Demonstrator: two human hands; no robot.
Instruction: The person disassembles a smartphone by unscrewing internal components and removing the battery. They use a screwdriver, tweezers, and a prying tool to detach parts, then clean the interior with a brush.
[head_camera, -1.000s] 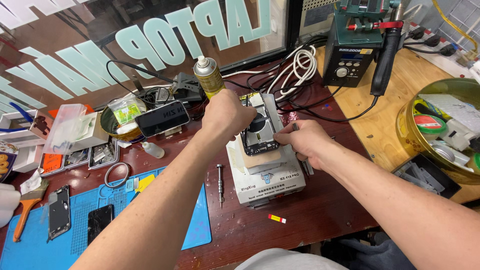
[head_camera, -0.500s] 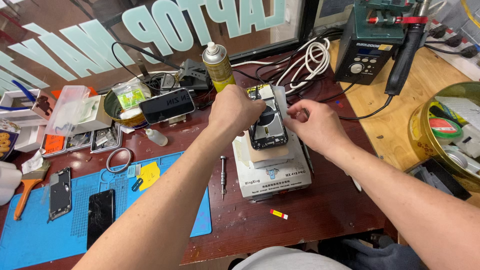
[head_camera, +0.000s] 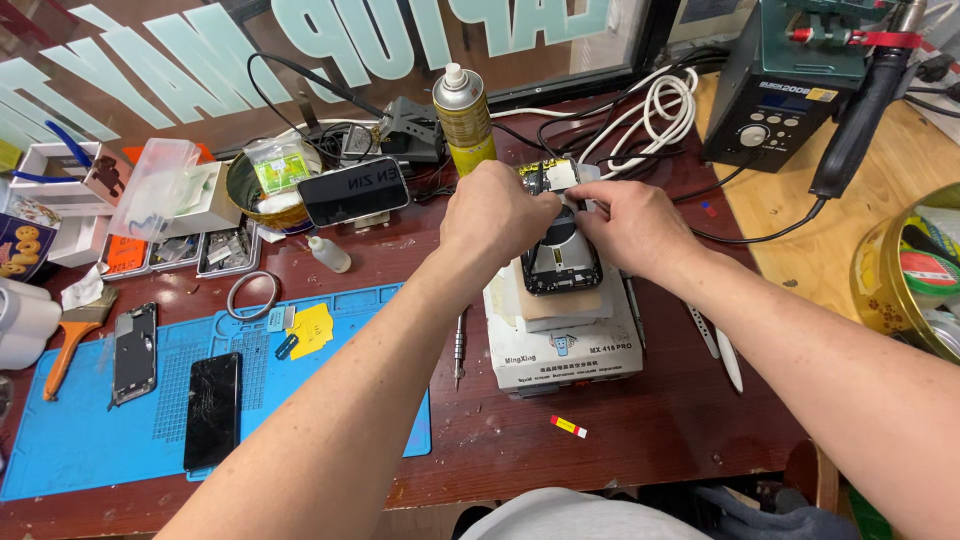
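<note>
The opened phone body (head_camera: 560, 255) lies back-side up, internals exposed, on a tan pad atop the white heating platform (head_camera: 565, 345), which stands on the surface near the middle of its front half. The left hand (head_camera: 497, 212) is closed over the phone's upper left portion, fingers curled down onto it; the right hand (head_camera: 637, 225) pinches at the phone's upper right edge, where a small light-coloured part (head_camera: 562, 177) shows between the two hands. Risk, as a judgement: the phone rests loose on the pad, so uneven pressure from either hand could slide it off the platform toward the front edge of the surface. A pull on the light-coloured part could tear a thin connector or cable, if that is what it is. If the platform is hot, prolonged finger contact could burn. The precision screwdriver (head_camera: 458, 348) lies just beside the platform's left side and the tweezers (head_camera: 703, 330) near its right side; a forearm sweep could knock either off. The spray can (head_camera: 463, 118) stands upright just beyond the left hand and could be tipped. The cables (head_camera: 660, 105) run close behind the phone. Not determinable: what the fingertips actually grip, since both hands cover the phone's top edge; whether the platform is powered; the exact nature of the light-coloured part. The round tin (head_camera: 880, 290) at the right edge is cut off by the frame.
</note>
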